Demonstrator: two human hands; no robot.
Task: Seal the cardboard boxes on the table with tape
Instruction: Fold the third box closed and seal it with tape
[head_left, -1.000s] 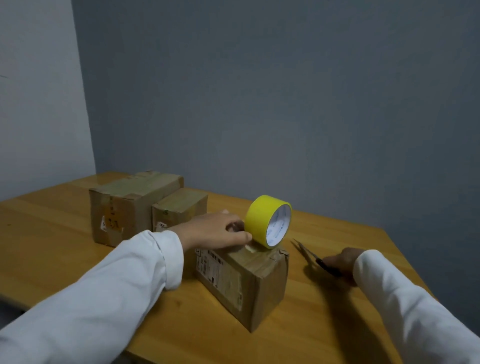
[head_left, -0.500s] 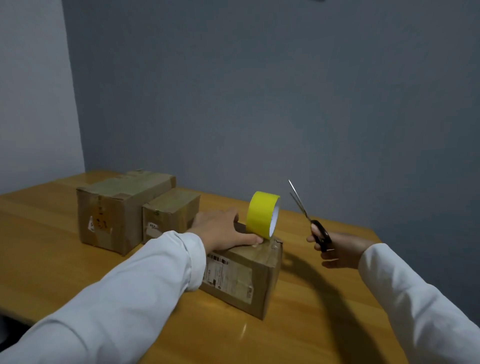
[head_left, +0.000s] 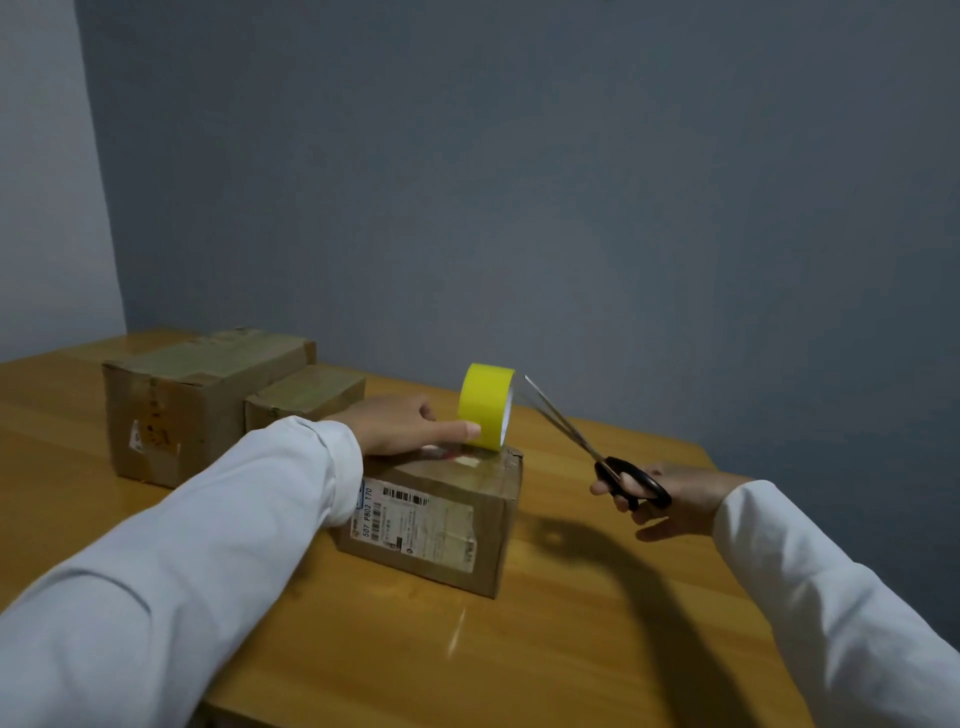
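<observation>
A cardboard box (head_left: 441, 525) with a shipping label lies near the middle of the wooden table (head_left: 519, 649). A yellow tape roll (head_left: 483, 402) stands on edge on the box's top, near its right end. My left hand (head_left: 400, 426) rests flat on the box top, one straight finger touching the base of the roll. My right hand (head_left: 675, 499) grips the black handles of scissors (head_left: 566, 431) to the right of the box. The blades are almost closed and point up and left, their tips just beside the roll's upper right edge.
Two more cardboard boxes stand at the back left: a large one (head_left: 197, 395) and a small one (head_left: 306, 395) pressed against its right side. A grey wall runs close behind the table. The table's right corner lies beyond my right hand.
My right hand lifted the scissors off the table and brought the blade tips up beside the tape roll. My left hand stayed on the box top by the roll.
</observation>
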